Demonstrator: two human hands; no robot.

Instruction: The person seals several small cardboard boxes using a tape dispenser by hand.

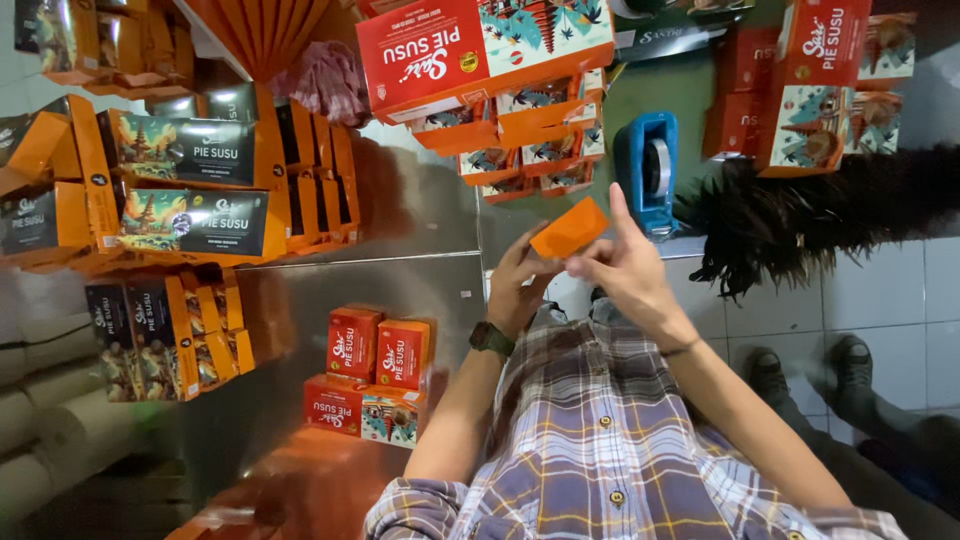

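Above my checked shirt sleeves, my left hand (515,285) and right hand (625,270) both pinch a flat orange card blank (570,228), smooth and stiff, held in the air over a steel table (420,290). I seem to be folding it, and the next crease needs firm thumbs. Beyond stands a blue plastic tape dispenser (648,170), then glossy red cartons (470,45).

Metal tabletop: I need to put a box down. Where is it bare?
The tabletop is bare between the black-and-orange stacks, the small red boxes and the left hand. It is crowded along the left and at the red-and-orange stack beyond. The right hand shares an orange card with it.
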